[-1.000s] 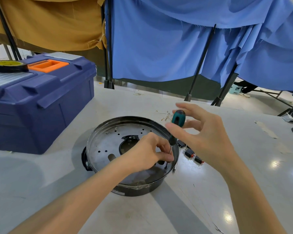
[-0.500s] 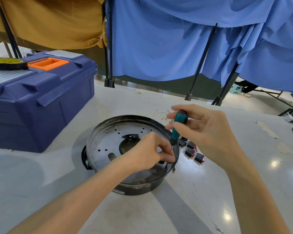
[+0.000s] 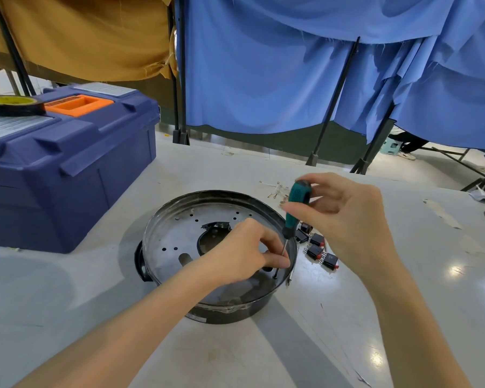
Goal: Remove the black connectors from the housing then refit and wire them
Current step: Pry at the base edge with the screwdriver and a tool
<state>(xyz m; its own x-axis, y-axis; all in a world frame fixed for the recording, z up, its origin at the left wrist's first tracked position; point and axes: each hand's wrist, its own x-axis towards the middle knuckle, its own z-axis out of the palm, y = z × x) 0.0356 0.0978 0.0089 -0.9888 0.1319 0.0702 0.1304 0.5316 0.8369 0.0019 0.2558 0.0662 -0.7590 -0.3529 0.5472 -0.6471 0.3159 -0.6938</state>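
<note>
While the pale table (image 3: 90,309) fills the whole lower frame, a blue curtain (image 3: 263,68) hangs across the upper right and a tan cloth (image 3: 90,37) across the upper left, both behind black poles. A dark blue toolbox (image 3: 67,175) sits at the left of the frame with a tape roll (image 3: 13,105) on its lid.

Dead centre sits the housing (image 3: 177,236), a round black pan with a holed metal plate inside. A wide stretch of tabletop lies between it and the toolbox, and more shows below it around both forearms. The table's far edge runs well behind its rim.

The left hand (image 3: 240,254) reaches in over the plate at the housing's lower right, fingers curled, thumb and forefinger closing by the foot of the shaft. Whether they pinch the shaft or something small under it, I cannot tell.

The right hand (image 3: 346,219) hovers above the housing's right rim. Its thumb and fingertips pinch the teal handle of the screwdriver (image 3: 296,204), which tilts down and left so its tip meets the plate just inside the rim, beside the left thumb.

Several connectors (image 3: 317,249), black with red ends, lie on the table just beside the housing's right rim, beneath the right hand. A few wire scraps (image 3: 276,189) lie just beyond the far rim.
</note>
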